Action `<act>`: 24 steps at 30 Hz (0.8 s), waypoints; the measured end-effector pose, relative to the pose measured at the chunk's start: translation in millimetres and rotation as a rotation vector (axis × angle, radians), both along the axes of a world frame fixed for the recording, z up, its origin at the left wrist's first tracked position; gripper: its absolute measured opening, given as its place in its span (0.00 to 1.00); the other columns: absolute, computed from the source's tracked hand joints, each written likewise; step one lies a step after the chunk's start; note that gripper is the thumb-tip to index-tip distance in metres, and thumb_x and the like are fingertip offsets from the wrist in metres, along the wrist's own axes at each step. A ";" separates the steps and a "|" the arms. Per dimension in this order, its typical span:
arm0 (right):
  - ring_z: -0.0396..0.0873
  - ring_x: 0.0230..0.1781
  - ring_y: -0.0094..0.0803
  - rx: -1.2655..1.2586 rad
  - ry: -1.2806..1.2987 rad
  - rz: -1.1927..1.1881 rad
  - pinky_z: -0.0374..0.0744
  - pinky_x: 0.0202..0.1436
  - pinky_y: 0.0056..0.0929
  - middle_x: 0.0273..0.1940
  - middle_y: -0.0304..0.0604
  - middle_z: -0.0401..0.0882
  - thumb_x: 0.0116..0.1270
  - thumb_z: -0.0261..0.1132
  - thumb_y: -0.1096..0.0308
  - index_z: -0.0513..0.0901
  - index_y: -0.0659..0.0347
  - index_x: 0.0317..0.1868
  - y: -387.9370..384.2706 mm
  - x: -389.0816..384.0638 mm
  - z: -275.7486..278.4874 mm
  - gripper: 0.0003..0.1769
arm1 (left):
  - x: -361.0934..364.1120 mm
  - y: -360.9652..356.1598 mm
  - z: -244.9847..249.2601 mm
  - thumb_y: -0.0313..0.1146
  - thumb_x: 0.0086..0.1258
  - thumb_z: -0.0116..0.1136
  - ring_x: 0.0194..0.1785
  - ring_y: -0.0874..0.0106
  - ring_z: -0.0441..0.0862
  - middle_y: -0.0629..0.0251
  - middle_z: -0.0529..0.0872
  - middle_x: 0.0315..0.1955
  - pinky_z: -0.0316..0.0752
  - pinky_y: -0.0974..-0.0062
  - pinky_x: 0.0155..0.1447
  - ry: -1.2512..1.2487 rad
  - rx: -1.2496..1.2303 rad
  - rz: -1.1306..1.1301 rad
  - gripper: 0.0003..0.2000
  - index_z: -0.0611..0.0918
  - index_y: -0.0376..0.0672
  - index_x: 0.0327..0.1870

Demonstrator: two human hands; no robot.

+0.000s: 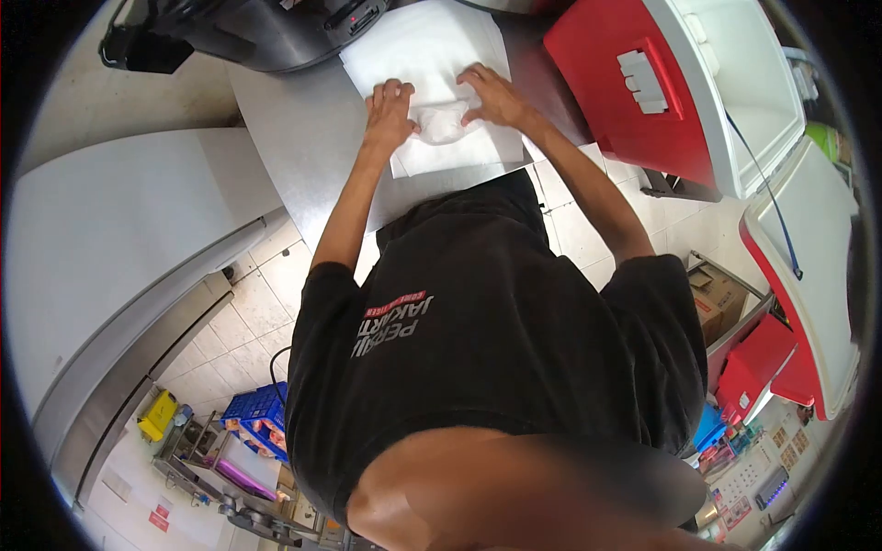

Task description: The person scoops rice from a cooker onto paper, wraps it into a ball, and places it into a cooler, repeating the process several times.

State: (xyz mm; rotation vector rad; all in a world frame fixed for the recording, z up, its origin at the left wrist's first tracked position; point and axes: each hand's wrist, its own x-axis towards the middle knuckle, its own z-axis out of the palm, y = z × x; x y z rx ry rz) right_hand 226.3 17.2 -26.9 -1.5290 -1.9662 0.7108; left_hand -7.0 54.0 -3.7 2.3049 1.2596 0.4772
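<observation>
A stack of white paper sheets (427, 41) lies on the metal counter. On the sheets near the front is a small white bundle (442, 124), rounded and paper-covered; its contents are hidden. My left hand (390, 112) is at the bundle's left side, fingers curled on the paper and thumb against the bundle. From the right, my right hand (494, 97) reaches in, its bent fingertips on the paper behind the bundle and its thumb at the bundle's right edge. Both hands hold the top paper around the bundle.
A dark appliance (276, 32) stands on the counter (294, 138) at the back left. To the right is a red and white cooler box (634, 87) with its lid (808, 266) hanging open. A white chest-like unit (129, 230) stands left. Blue crates (257, 418) are behind me.
</observation>
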 end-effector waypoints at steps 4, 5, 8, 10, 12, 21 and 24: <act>0.75 0.46 0.44 -0.093 -0.316 0.394 0.72 0.41 0.42 0.38 0.43 0.78 0.42 0.75 0.57 0.76 0.60 0.29 33.7 -1.3 11.9 0.21 | 7.1 23.0 -9.3 0.24 0.46 0.68 0.47 0.56 0.74 0.59 0.79 0.39 0.69 0.59 0.52 0.222 -0.025 -0.387 0.15 0.80 0.38 0.38; 0.76 0.44 0.44 -0.195 -0.336 0.384 0.72 0.41 0.42 0.37 0.43 0.78 0.42 0.75 0.56 0.76 0.61 0.29 34.8 -2.3 13.2 0.22 | 6.9 23.9 -10.3 0.24 0.46 0.68 0.47 0.56 0.74 0.59 0.79 0.39 0.69 0.59 0.52 0.221 -0.014 -0.390 0.15 0.80 0.38 0.38; 0.77 0.38 0.47 -0.199 -0.288 0.352 0.72 0.38 0.43 0.36 0.45 0.78 0.45 0.73 0.58 0.77 0.60 0.29 13.3 -3.6 5.0 0.18 | -2.5 9.0 -15.3 0.21 0.48 0.64 0.46 0.57 0.74 0.58 0.79 0.38 0.70 0.60 0.50 0.196 -0.104 -0.274 0.12 0.78 0.38 0.35; 0.78 0.38 0.47 -0.096 -0.106 0.136 0.74 0.40 0.42 0.36 0.45 0.77 0.51 0.69 0.64 0.78 0.58 0.31 -9.3 -6.1 -0.3 0.11 | -6.6 -7.9 -21.8 0.19 0.50 0.59 0.45 0.57 0.75 0.58 0.79 0.36 0.71 0.62 0.49 0.063 -0.175 -0.095 0.08 0.76 0.37 0.31; 0.79 0.38 0.45 0.003 -0.174 0.112 0.76 0.42 0.38 0.39 0.45 0.79 0.58 0.63 0.69 0.80 0.58 0.35 -33.2 -13.8 -1.3 0.05 | -10.8 -24.6 -28.7 0.17 0.51 0.55 0.43 0.57 0.75 0.58 0.78 0.35 0.72 0.63 0.48 -0.011 -0.075 -0.094 0.08 0.76 0.36 0.32; 0.61 0.67 0.48 0.238 -0.190 -0.079 0.60 0.62 0.57 0.66 0.54 0.62 0.58 0.58 0.67 0.65 0.67 0.64 -117.1 -46.7 -34.4 0.32 | -18.4 -51.4 -70.7 0.30 0.64 0.59 0.55 0.49 0.70 0.45 0.75 0.48 0.65 0.53 0.59 -0.321 0.130 0.018 0.15 0.77 0.33 0.48; 0.55 0.68 0.49 0.020 -0.251 -0.139 0.59 0.62 0.53 0.66 0.55 0.60 0.59 0.61 0.60 0.55 0.65 0.71 -121.4 -52.3 -18.6 0.42 | -8.0 -44.7 -43.5 0.32 0.65 0.58 0.54 0.47 0.69 0.45 0.74 0.48 0.62 0.49 0.58 -0.081 -0.014 -0.027 0.17 0.74 0.35 0.52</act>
